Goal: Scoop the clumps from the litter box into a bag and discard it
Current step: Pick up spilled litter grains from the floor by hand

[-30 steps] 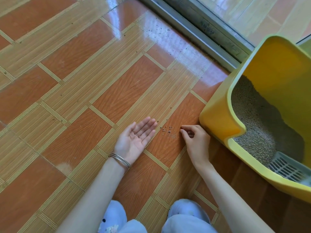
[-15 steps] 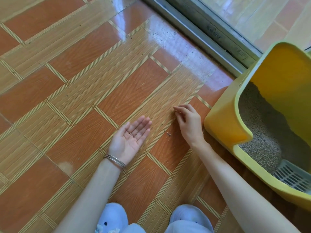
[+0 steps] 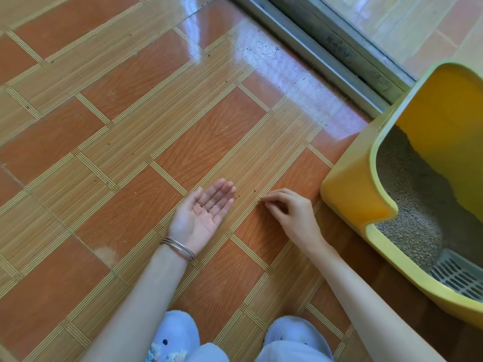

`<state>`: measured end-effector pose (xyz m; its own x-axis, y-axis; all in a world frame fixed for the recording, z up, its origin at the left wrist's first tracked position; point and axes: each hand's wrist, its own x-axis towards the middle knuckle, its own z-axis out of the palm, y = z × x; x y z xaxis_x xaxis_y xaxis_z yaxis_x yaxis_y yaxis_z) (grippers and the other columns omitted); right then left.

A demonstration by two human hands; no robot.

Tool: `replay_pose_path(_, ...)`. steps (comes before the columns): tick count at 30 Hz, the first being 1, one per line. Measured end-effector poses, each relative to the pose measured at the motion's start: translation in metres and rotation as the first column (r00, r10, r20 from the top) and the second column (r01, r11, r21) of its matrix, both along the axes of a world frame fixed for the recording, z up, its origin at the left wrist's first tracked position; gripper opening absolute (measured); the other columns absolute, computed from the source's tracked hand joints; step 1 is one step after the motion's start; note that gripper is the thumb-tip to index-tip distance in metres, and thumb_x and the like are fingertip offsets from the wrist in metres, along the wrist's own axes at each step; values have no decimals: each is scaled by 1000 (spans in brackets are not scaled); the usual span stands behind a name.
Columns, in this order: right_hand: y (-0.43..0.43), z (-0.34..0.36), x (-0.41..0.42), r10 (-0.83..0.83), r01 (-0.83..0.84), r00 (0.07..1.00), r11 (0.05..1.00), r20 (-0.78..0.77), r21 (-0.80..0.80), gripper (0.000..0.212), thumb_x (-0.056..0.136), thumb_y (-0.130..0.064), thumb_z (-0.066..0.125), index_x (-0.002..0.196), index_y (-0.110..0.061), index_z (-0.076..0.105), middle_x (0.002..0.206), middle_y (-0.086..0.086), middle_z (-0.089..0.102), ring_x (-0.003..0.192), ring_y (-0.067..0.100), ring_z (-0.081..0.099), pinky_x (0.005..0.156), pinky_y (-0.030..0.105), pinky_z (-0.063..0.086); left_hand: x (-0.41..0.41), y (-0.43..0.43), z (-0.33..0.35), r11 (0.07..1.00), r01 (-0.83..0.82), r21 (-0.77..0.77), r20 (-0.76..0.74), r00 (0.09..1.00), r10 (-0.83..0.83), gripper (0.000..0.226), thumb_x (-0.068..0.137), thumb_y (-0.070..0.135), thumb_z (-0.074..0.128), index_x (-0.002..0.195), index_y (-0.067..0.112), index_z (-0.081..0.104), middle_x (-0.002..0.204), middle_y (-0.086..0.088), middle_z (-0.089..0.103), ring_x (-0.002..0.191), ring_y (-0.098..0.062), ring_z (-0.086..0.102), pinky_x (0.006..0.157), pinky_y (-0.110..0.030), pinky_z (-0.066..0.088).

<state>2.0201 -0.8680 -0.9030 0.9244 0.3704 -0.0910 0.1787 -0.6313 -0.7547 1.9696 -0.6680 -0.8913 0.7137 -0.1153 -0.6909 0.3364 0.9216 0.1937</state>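
A yellow litter box (image 3: 352, 194) stands on the floor at the right, filled with grey litter (image 3: 410, 194); a pale slotted scoop (image 3: 457, 275) lies in its near corner. My left hand (image 3: 202, 215) rests palm up on the tiles, fingers together, with a few litter grains on the palm. My right hand (image 3: 290, 212) is beside it, fingertips pinched on the floor at a few spilled litter grains (image 3: 260, 201). More stray grains (image 3: 237, 196) lie by my left fingertips. No bag is in view.
Glossy orange and tan floor tiles (image 3: 130, 126) spread to the left. A metal sliding-door track (image 3: 326, 56) runs along the top right, with specks of dirt in front of it. My two light blue slippers (image 3: 177, 333) are at the bottom edge.
My right hand reached up the floor, then drew back toward my left palm, fingertips pinching at grains. The left hand stayed palm up. The view shifted slightly.
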Motion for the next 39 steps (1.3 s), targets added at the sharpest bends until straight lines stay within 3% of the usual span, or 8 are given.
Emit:
replay_pose_path(5,-11,3,-2,-159,160,987,987,-8,32,21,81,-9,70,102,-12,70,98,-4,64,94,6,60,83,16,49,-1,0,0,1000,7,8,3,1000,-7,40,94,23,38,104,-3,67,115,-17,64,110,-28,61,91,-37,50)
replay_pose_path(8,-12,1,-4,-109,108,994,993,-28,-38,32,76,-17,75,107,-14,68,99,-4,60,94,6,56,84,12,46,-2,-1,-1,1000,10,7,4,1000,-10,40,95,23,37,106,-3,66,115,-17,64,109,-28,62,90,-37,51)
replay_pose_path(13,2,-7,-10,-26,36,997,991,76,-131,31,71,-24,78,100,-14,71,94,-3,60,83,8,56,75,21,51,-3,-5,-2,1000,25,3,-5,1000,-25,41,96,23,36,104,-3,67,116,-18,64,110,-28,61,90,-37,51)
replay_pose_path(19,10,-10,-13,-76,106,978,982,192,-153,11,75,-14,75,86,-14,74,83,-3,66,75,11,61,68,29,54,-5,-6,-2,1000,29,-3,-12,999,-29,42,97,23,35,101,-2,69,114,-18,65,109,-28,62,91,-38,50)
replay_pose_path(25,14,-13,-12,32,59,956,953,293,-297,3,80,-6,70,81,-7,68,80,5,65,73,21,61,64,32,53,-5,-7,-4,999,33,-4,-13,999,-33,42,97,23,35,103,-2,68,114,-17,65,108,-28,62,91,-38,50)
replay_pose_path(31,24,-20,-16,135,73,916,870,378,-487,14,82,2,64,76,-5,54,72,10,52,64,22,47,52,32,46,-5,-8,-4,999,43,0,-8,999,-43,41,98,23,35,105,-3,66,115,-18,64,108,-28,62,91,-37,51)
replay_pose_path(34,26,-19,-15,139,68,916,871,376,-487,18,81,5,64,74,-6,52,70,9,50,61,21,44,51,32,45,-6,-9,-4,999,51,-3,1,999,-51,41,98,23,34,107,-3,64,115,-18,64,109,-28,61,92,-38,50)
replay_pose_path(39,15,-16,-10,188,-61,942,911,277,-409,5,88,-4,56,84,-5,55,80,10,54,72,22,49,63,36,49,-6,-13,-5,998,65,-5,-19,998,-65,41,98,22,35,106,-4,65,115,-19,65,108,-28,62,92,-37,50)
